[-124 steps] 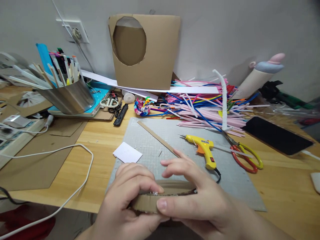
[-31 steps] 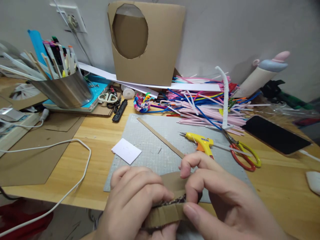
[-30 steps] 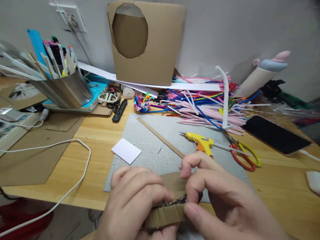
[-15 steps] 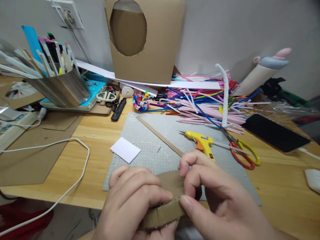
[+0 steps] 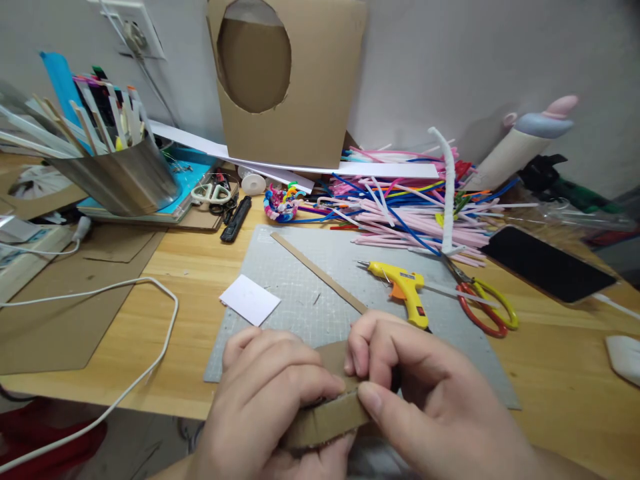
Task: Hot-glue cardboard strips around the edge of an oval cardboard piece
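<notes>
Grey wall [image 5: 415,60] rises behind a wooden table [image 5: 560,373], where a cutting mat [image 5: 305,333] lies. Over the mat's near edge, the left hand [image 5: 270,400] is clamped around a cardboard piece [image 5: 334,357] and the right hand [image 5: 430,393] pinches its near side; a side band [image 5: 330,422] already lines that side, so this part looks well along, though whether it holds all round is hidden. On the mat, a yellow glue gun [image 5: 411,293] lies free of both hands and a cardboard strip [image 5: 320,273] seems unused.

Grey wall [image 5: 415,60] behind a wooden desk [image 5: 565,360]
</notes>
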